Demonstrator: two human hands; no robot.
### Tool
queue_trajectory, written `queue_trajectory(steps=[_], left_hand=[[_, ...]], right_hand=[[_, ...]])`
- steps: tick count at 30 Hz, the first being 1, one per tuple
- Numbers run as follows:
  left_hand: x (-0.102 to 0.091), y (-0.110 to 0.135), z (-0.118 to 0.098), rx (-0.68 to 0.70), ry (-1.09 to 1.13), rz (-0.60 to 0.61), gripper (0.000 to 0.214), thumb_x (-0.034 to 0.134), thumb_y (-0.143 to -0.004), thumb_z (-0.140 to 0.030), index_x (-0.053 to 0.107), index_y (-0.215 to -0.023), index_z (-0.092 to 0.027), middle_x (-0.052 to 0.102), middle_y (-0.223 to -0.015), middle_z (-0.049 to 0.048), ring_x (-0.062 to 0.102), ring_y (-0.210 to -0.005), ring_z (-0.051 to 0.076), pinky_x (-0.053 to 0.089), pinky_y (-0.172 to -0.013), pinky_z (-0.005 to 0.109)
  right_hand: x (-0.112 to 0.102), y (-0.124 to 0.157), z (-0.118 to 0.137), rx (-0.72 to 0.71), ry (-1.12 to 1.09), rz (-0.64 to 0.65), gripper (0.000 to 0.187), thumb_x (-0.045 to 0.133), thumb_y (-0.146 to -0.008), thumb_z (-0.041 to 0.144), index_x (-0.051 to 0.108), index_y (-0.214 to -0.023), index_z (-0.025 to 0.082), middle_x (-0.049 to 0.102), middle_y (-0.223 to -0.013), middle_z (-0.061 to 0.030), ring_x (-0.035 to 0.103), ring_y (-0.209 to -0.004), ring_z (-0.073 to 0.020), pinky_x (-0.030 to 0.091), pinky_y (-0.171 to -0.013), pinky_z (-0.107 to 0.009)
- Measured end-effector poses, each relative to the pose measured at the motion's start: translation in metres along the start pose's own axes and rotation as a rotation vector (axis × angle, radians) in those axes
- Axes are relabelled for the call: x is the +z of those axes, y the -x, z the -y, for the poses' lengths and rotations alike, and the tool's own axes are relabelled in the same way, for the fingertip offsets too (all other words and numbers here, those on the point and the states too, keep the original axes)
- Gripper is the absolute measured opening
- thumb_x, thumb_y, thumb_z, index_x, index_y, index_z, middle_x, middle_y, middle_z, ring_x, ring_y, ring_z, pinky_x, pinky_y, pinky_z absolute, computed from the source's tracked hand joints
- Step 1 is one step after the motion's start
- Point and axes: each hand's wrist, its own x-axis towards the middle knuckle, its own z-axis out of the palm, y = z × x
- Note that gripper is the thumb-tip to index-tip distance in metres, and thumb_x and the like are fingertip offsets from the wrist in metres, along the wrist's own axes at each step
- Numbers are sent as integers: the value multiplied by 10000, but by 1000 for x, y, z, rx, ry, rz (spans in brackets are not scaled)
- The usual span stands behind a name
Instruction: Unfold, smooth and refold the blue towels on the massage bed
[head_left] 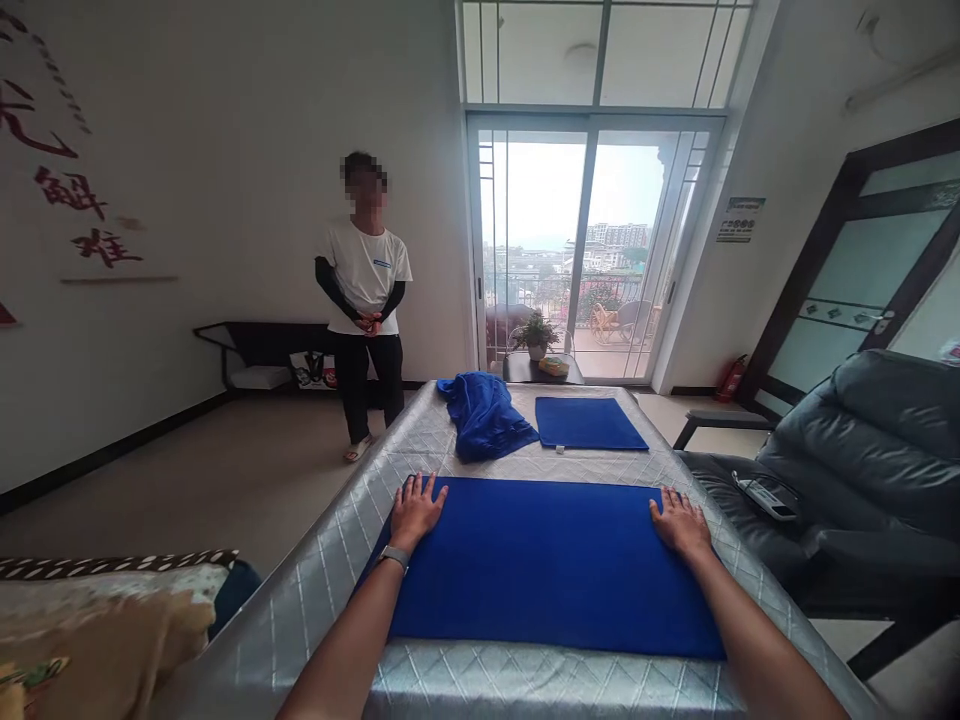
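Note:
A blue cloth (547, 570) lies spread flat and lengthwise across the quilted mattress (517, 680) before me. My left hand (417, 510) rests flat on its far left corner, fingers spread, with a grey band around the wrist. On the far right corner lies my right hand (681, 522), also flat with the fingers apart. Beyond the spread cloth, a folded blue cloth (590, 422) with a small white tag lies in a neat rectangle. To its left is a crumpled blue cloth (487, 415) in a loose heap.
A person (367, 290) stands left of the mattress with hands clasped. A dark armchair (892, 460) with a device (765, 496) on its seat stands at right. A potted plant (537, 335) sits on a small table beyond the far end. Bedding (97, 640) lies at lower left.

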Motion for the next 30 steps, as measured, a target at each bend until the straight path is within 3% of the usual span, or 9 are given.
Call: queue_trajectory(steps=[3, 6, 9, 12, 16, 21, 30], left_hand=[[-1, 1, -3, 3, 11, -14, 664, 317, -1015, -581, 396, -1563, -214, 327, -1645, 133, 270, -1525, 302, 162, -1240, 500], [-3, 3, -3, -1, 20, -20, 658, 325, -1015, -579, 400, -1562, -222, 333, -1644, 127, 272, -1523, 301, 162, -1240, 501], [-7, 5, -4, 3, 31, -26, 648, 316, -1019, -571, 401, -1561, -226, 345, -1640, 117, 272, -1524, 299, 161, -1240, 508], [-13, 7, -5, 13, 49, -12, 641, 322, -1023, -553, 407, -1559, -212, 336, -1642, 124, 260, -1528, 305, 158, -1244, 500], [-16, 9, -5, 10, 32, -7, 631, 331, -1024, -545, 406, -1559, -219, 341, -1639, 126, 280, -1521, 306, 189, -1235, 503], [-12, 7, -4, 16, 0, -19, 636, 306, -1025, -559, 405, -1559, -227, 353, -1635, 119, 287, -1518, 301, 200, -1230, 509], [-6, 4, 1, 19, -25, 0, 639, 301, -1032, -556, 390, -1566, -217, 319, -1651, 118, 266, -1528, 281, 173, -1243, 479]], right_hand=[[-19, 4, 18, -13, 42, -60, 627, 301, -960, 294, 444, -1513, 36, 382, -1594, -218, 233, -1527, -336, 56, -1231, -571], [-32, 16, 58, -118, 51, -110, 607, 337, -924, 193, 470, -1477, -18, 360, -1589, -266, 185, -1541, -330, -12, -1235, -539], [-32, 39, 118, -304, 7, -83, 592, 309, -955, 206, 463, -1503, 42, 374, -1607, -186, 234, -1532, -271, 58, -1247, -453], [-21, 64, 175, -480, -53, -12, 613, 252, -1019, 391, 413, -1554, 139, 367, -1625, -86, 273, -1519, -216, 165, -1234, -383], [-7, 82, 206, -539, -143, 76, 697, 170, -1029, 525, 280, -1608, 154, 246, -1671, -56, 189, -1546, -216, 139, -1244, -413], [0, 66, 174, -494, -179, 130, 700, 168, -1028, 542, 213, -1626, 181, 182, -1689, -26, 118, -1560, -207, 52, -1256, -423], [11, 3, 33, -210, -55, 131, 701, 188, -1022, 512, 193, -1628, 159, 165, -1697, -17, 114, -1560, -209, 78, -1260, -428]])
